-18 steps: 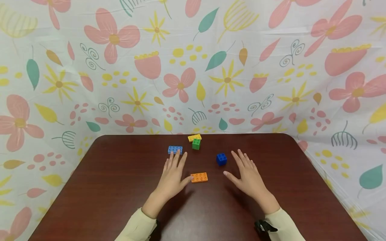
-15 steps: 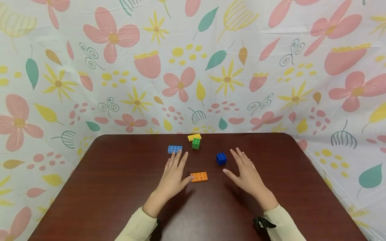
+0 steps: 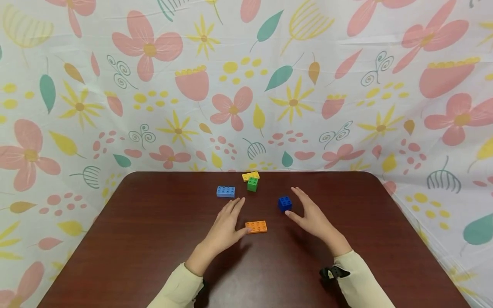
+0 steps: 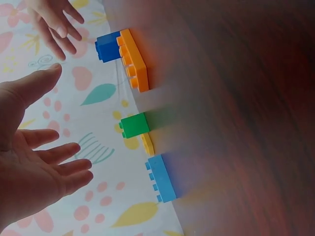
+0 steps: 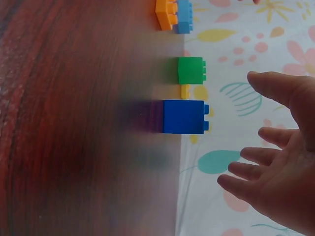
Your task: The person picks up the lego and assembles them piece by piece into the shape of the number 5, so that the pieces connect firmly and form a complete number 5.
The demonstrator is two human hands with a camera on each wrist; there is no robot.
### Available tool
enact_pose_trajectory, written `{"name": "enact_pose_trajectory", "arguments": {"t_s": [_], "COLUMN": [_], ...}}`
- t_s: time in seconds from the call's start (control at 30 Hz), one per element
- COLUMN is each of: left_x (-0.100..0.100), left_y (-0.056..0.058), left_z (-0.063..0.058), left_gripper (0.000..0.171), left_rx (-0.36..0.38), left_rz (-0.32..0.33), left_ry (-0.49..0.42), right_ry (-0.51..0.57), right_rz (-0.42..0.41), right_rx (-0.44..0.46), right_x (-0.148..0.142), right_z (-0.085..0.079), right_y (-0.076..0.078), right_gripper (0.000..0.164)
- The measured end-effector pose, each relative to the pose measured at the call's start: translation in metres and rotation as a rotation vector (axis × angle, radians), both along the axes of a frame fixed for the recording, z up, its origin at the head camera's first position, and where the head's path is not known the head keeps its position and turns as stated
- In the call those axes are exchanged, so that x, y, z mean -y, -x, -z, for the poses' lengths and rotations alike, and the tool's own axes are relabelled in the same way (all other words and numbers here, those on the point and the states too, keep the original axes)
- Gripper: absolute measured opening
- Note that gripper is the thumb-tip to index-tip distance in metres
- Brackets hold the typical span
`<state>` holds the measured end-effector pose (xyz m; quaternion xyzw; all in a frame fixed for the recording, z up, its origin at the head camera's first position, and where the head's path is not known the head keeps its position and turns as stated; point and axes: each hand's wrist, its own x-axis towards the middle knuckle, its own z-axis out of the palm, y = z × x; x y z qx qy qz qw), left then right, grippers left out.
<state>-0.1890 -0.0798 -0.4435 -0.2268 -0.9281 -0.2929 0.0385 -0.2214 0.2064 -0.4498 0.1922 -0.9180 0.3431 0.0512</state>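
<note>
My left hand (image 3: 223,231) hovers over the table with its fingers extended and holds nothing. Its thumb overlaps the left end of an orange building brick (image 3: 257,227) in the head view. Beyond its fingertips lies a light blue brick (image 3: 225,191). My right hand (image 3: 313,218), fingers also extended and holding nothing, is just right of a dark blue square brick (image 3: 284,203); the thumb tip comes close to that brick's lower edge in the head view. Farther back stands a green square brick (image 3: 252,184), partly in front of a flat yellow brick (image 3: 250,176).
The dark brown table (image 3: 154,239) ends at a far edge against a white cloth (image 3: 239,42) printed with flowers and leaves. Black straps (image 3: 334,272) show at the cuffs of the light sleeves (image 3: 362,278).
My right hand has turned, its fingers now lined up behind one another, and its thumb has come nearer the dark blue brick. The left hand has turned similarly. The bricks stay put.
</note>
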Motion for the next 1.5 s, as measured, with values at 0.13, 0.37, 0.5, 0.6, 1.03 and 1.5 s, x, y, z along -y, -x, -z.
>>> {"name": "enact_pose_trajectory", "arguments": {"t_s": [0.13,0.37,0.5,0.6,1.03,1.5], "left_x": [-0.003,-0.006,-0.008,-0.007,-0.009,-0.01], "left_y": [0.002,0.003,0.006,0.007,0.017,0.03], "left_z": [0.002,0.008,0.011,0.014,0.025,0.036], "left_gripper": [0.081,0.077,0.074,0.072,0.064,0.053], "left_rx": [0.063,0.176,0.2,0.214,0.326,0.523], "left_rz": [0.007,0.007,0.012,0.018,-0.014,-0.065], "left_ry": [-0.036,-0.121,-0.155,-0.183,-0.294,-0.416], "right_ry": [0.06,0.163,0.217,0.254,0.308,0.311], "right_rz": [-0.017,-0.068,-0.093,-0.096,-0.09,-0.042], "right_rx": [0.046,0.146,0.206,0.268,0.408,0.522], "right_x": [-0.003,-0.006,-0.007,-0.007,-0.014,-0.015], "right_z": [0.003,0.005,0.006,0.007,0.012,0.018], "right_y": [0.005,0.021,0.029,0.033,0.042,0.055], "right_gripper": [0.077,0.076,0.074,0.074,0.068,0.06]}}
